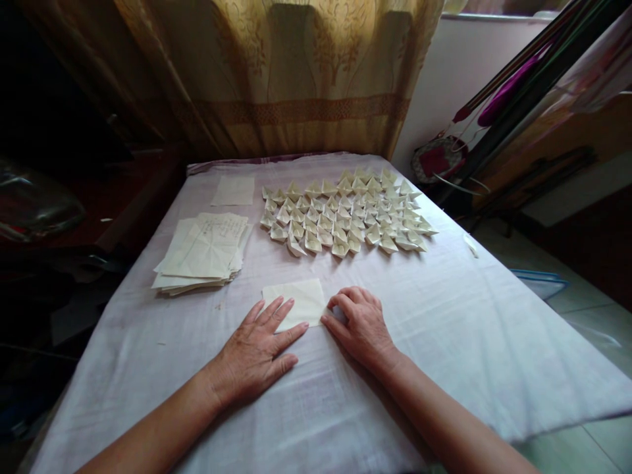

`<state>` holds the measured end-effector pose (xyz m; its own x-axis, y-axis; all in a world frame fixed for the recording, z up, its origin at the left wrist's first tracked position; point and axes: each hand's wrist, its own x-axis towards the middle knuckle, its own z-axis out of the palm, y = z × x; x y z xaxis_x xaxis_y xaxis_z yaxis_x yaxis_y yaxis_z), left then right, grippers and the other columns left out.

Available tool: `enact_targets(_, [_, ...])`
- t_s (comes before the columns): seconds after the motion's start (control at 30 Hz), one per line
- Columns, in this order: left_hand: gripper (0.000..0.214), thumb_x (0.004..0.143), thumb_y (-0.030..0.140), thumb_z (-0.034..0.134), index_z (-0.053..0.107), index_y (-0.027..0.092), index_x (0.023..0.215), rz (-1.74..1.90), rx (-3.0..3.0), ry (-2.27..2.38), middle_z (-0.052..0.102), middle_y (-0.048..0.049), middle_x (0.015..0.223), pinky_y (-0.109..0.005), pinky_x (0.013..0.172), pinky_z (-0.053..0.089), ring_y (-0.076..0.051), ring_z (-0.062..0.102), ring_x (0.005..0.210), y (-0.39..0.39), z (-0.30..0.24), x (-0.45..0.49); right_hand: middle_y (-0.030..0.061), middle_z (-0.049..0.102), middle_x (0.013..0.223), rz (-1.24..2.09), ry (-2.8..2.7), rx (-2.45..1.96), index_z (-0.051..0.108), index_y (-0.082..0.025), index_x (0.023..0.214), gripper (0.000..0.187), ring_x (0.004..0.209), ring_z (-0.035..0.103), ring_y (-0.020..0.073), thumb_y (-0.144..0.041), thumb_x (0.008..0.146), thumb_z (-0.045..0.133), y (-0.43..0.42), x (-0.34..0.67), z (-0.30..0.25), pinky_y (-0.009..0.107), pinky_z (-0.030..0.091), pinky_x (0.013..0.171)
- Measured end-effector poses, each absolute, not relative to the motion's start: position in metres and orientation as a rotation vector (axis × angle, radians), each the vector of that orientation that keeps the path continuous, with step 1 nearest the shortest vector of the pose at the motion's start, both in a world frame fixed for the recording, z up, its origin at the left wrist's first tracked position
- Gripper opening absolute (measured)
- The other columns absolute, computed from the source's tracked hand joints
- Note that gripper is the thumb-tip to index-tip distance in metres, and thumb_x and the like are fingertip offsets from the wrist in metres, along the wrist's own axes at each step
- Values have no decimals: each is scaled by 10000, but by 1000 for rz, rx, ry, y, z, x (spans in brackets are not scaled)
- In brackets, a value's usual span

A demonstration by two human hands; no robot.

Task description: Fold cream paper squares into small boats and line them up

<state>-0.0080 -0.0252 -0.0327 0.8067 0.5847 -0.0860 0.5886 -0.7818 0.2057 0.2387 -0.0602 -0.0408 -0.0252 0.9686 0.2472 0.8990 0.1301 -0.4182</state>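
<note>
From where I'm standing, left to right. Paper stack (202, 247) left of centre in frame, top sheet has handwriting and creases. Loose sheet (234, 191) just above it. Left hand (261, 349) lower centre: palm down, fingers spread, gripping nothing, fingertips on the work sheet (303, 301). That sheet lies flat, mid-frame. Folded paper pieces (345, 214) in packed rows, upper centre. Right hand (363, 322): fingers curled at the sheet's right edge; can't tell if it's pinching. Patterned bag (438, 160) upper right.
</note>
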Motion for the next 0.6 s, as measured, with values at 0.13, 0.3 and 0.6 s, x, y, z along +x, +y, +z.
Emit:
enact_targets(0.13, [522, 981, 513, 451, 353, 436, 1488, -36, 2796, 925, 268, -101, 1620, -590, 1168, 150, -328, 253, 1482, -24, -34, -24, 35, 646, 986, 198, -1940, -1793, 655, -239, 883, 108, 987, 558, 236, -328, 840, 699, -60, 239, -41, 382, 344, 881])
enact_targets(0.3, [521, 971, 523, 471, 369, 450, 1477, 32, 2867, 966, 259, -63, 1627, -571, 1177, 120, -338, 282, 1468, -24, -36, -50, 28, 645, 976, 197, -1929, -1768, 653, -238, 873, 107, 979, 564, 229, -317, 828, 709, -60, 239, -44, 376, 344, 879])
enact_targets(0.6, [480, 985, 512, 434, 457, 388, 1448, -5, 2870, 941, 386, -47, 1574, -576, 1183, 74, -318, 302, 1457, -20, -25, -60, 36, 662, 961, 171, -1941, -1760, 673, -234, 851, 105, 961, 577, 235, -333, 831, 703, -58, 241, -47, 373, 365, 858])
